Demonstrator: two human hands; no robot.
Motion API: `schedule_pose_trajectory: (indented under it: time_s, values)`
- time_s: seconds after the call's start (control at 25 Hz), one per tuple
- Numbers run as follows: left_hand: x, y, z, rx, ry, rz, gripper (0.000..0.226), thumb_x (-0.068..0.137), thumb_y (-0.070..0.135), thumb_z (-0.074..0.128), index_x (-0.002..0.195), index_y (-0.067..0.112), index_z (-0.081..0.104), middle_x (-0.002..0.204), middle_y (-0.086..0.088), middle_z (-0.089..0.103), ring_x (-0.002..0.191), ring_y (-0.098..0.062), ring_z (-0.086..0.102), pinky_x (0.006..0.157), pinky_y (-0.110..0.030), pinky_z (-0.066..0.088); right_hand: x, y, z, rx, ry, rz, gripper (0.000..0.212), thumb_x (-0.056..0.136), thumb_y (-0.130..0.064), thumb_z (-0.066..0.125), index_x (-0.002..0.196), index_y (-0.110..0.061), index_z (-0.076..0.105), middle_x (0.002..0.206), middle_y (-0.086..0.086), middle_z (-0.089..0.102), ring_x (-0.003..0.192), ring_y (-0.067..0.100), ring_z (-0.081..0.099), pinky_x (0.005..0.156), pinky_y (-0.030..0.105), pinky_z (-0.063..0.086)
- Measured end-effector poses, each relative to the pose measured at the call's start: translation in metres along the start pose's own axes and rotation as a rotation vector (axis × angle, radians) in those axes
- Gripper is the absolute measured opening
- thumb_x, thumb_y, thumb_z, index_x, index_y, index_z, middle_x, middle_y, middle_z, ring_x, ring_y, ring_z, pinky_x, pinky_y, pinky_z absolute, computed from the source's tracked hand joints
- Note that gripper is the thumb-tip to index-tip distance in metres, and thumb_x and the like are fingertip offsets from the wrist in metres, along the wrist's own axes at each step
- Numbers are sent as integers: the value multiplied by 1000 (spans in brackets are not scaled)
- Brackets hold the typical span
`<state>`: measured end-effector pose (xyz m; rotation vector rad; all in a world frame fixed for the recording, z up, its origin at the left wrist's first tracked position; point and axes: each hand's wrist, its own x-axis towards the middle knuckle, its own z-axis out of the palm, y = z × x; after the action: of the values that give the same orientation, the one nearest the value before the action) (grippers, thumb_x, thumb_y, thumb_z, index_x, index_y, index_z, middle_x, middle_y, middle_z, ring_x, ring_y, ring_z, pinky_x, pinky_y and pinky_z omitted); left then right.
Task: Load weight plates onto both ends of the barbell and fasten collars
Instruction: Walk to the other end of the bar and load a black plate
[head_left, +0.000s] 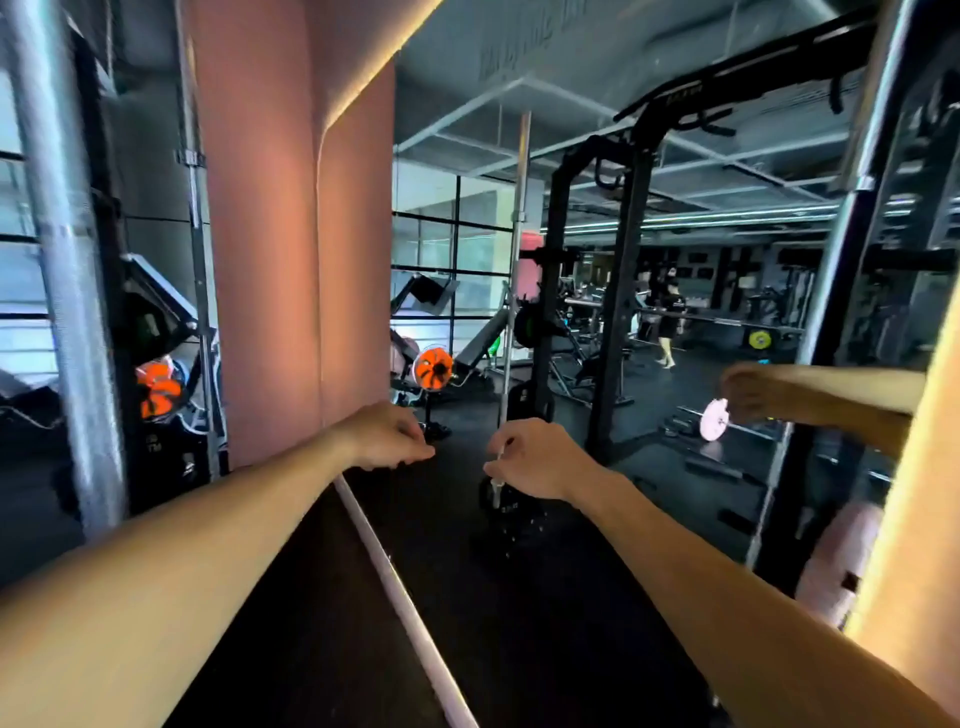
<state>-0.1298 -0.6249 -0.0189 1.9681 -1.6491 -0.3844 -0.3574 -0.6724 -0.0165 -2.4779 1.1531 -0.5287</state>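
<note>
Right hand (535, 460) fingers grip the upright barbell (511, 291); left hand (387, 436) fingers seemingly curled, empty

I see my 2 hands side by side ahead of me, the left hand (387, 436) just before the pillar (291, 234), the right hand (535, 460) around an upright bar (514, 270) whose foot sits in a floor holder (506, 525). The rack (618, 291) stands behind and right of that bar. A mirror (727, 312) lies farther right.
</note>
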Motion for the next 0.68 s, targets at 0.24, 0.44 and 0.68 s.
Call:
schedule_pose_trajectory:
  time_s: [0.24, 0.44, 0.68]
  values:
    - [115, -73, -39, 60, 111, -183, 22, 79, 41, 79, 87, 23, 70, 85, 2, 65, 77, -17, 64, 64, -28, 52, 184, 29, 33, 44, -96, -158, 26, 87, -34, 73, 110, -22, 70, 104, 2, 71, 96, 15, 65, 77, 20, 47]
    - [190, -141, -75, 98, 207, -290, 22, 80, 39, 78, 88, 20, 71, 86, 0, 66, 73, -14, 61, 60, -23, 43, 315, 13, 77, 96, -194, -277, 29, 86, -32, 73, 112, -21, 69, 101, -3, 61, 97, 15, 61, 85, 25, 48]
    - [314, -247, -117, 109, 256, -331, 26, 84, 38, 75, 103, 21, 69, 92, 3, 67, 84, -14, 63, 67, -22, 45, 494, -10, 132, 117, -217, -345, 26, 86, -34, 72, 109, -25, 65, 111, 3, 63, 98, 18, 61, 82, 24, 44]
